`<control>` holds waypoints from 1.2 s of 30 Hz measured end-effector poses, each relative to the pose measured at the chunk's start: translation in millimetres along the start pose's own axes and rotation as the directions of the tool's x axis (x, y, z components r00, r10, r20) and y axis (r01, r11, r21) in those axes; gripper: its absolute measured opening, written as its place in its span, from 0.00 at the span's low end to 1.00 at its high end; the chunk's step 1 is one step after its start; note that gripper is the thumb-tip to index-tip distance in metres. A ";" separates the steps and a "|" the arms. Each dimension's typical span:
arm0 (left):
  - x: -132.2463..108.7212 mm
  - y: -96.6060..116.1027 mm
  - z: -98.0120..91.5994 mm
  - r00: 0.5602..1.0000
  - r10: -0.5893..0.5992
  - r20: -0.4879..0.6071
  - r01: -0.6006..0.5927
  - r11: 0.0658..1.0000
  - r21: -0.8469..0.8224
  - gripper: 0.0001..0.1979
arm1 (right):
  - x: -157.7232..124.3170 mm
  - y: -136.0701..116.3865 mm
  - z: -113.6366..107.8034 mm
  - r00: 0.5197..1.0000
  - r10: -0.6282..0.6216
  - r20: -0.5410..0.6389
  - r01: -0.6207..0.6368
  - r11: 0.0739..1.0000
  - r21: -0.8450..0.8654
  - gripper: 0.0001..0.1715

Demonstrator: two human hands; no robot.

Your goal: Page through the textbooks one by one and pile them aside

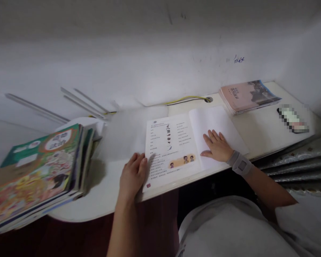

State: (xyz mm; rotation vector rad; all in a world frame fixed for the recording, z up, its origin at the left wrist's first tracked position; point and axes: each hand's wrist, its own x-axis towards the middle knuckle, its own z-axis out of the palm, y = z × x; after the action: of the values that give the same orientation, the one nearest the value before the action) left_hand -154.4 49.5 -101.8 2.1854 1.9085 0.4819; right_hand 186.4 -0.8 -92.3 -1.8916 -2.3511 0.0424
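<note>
An open book (173,150) with a printed left page and small coloured pictures lies at the front of a white desk (96,203). My left hand (132,175) is closed at the book's left edge, thumb along the page and fingers curled; the fingertips are partly hidden. On the white sheet (203,123) at the book's right side, my right hand (218,145) rests flat, fingers spread. A grey band with a square patch is around that wrist. A translucent plastic sheet (125,132) spreads left of the book, just beyond my left hand.
A tall stack of books (40,164) stands at the left. At the back right lies a pile of pink-covered books (246,96), with a blurred-out phone (293,119) beside it. A yellow cable (187,97) enters a desk hole by the wall.
</note>
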 end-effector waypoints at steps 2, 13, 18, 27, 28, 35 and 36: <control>-0.9 -1.4 -1.0 1.000 -0.021 -0.002 0.021 1.000 0.000 0.25 | -1.6 5.9 1.1 0.999 -0.036 -0.009 0.036 0.999 0.004 0.46; 0.4 0.0 3.1 0.995 0.041 -0.089 -0.036 0.998 0.049 0.18 | -2.4 9.5 -3.1 0.999 -0.030 -0.041 0.028 0.998 -0.057 0.45; 0.0 -1.8 5.0 0.996 0.046 -0.077 -0.042 0.997 0.060 0.20 | -4.4 23.4 -9.5 0.998 -0.061 -0.008 0.061 0.997 -0.056 0.40; 0.1 1.0 5.0 0.996 0.055 -0.067 -0.050 0.996 0.074 0.19 | -0.3 17.8 -8.4 0.999 -0.044 -0.009 0.044 0.997 -0.061 0.43; 0.1 2.3 4.2 0.996 0.058 -0.066 -0.053 0.996 0.075 0.18 | 0.3 16.9 -8.9 0.999 -0.045 -0.001 0.045 0.997 -0.056 0.43; -1.5 20.3 -17.3 0.950 -0.073 -0.304 0.072 0.997 -0.014 0.20 | 5.9 -3.4 -21.4 0.980 -0.192 -0.059 0.190 0.981 -0.032 0.39; -0.6 23.6 -21.5 0.946 -0.109 -0.305 0.108 0.994 -0.023 0.20 | 5.7 -8.0 -20.7 0.970 -0.236 -0.063 0.235 0.972 -0.023 0.38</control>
State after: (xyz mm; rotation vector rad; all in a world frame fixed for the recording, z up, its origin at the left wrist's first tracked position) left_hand -140.7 44.0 -73.5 2.0864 2.1623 0.8482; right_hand 179.8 1.9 -70.6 -1.5809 -2.5186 -0.0594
